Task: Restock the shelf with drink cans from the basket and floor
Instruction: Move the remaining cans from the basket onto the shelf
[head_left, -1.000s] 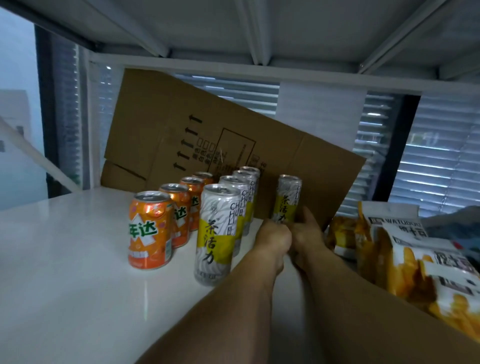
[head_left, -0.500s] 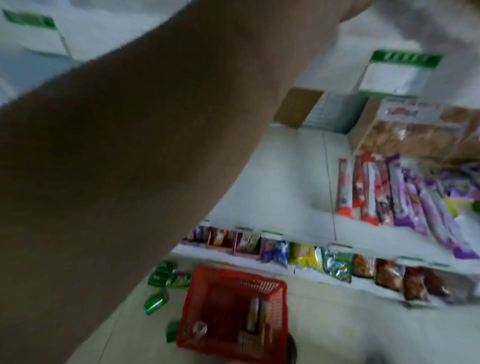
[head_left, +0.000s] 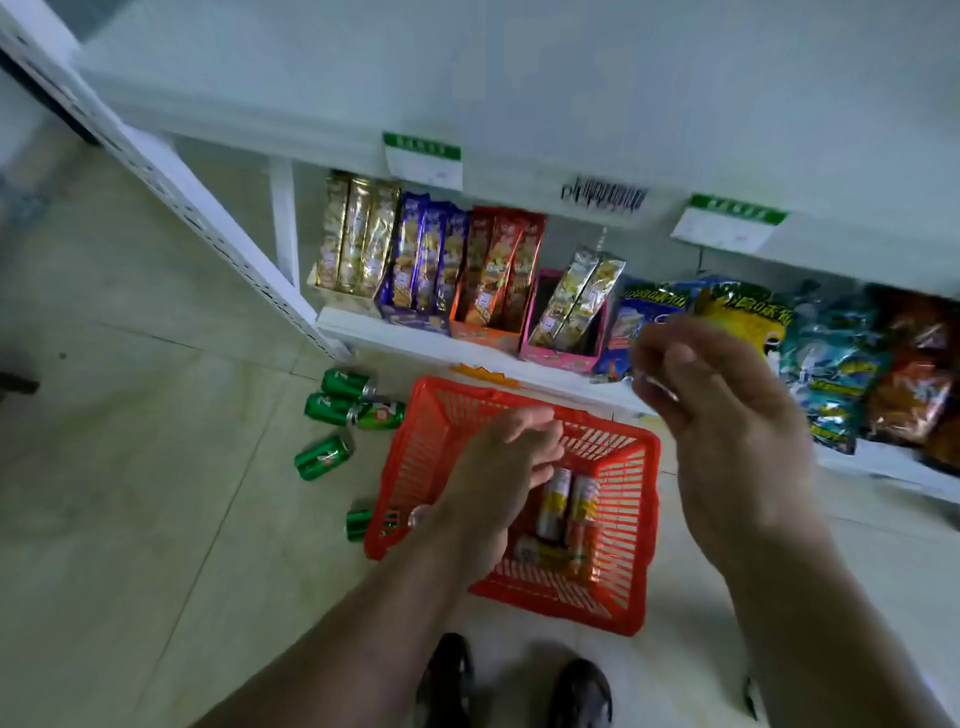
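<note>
A red plastic basket (head_left: 431, 441) stands on the floor below me. Inside it lie slim silver-and-yellow cans (head_left: 555, 501) and an orange can (head_left: 584, 553). My left hand (head_left: 493, 483) hovers over the basket's middle, fingers loosely apart and empty. My right hand (head_left: 727, 410) is higher and to the right, over the basket's right rim, fingers spread, holding nothing. Several green cans (head_left: 323, 457) lie on their sides on the floor left of the basket; one green can (head_left: 358, 524) touches its left wall.
The white shelf edge (head_left: 467, 358) runs behind the basket, carrying boxed snack bars (head_left: 488, 280) and chip bags (head_left: 841, 364). A slanted white upright (head_left: 208, 228) stands at the left. My two dark shoes (head_left: 514, 686) are just in front of the basket.
I was setting a slim can on the upper shelf with both hands. My view has dropped to the floor, and both hands, now empty, are over the basket.
</note>
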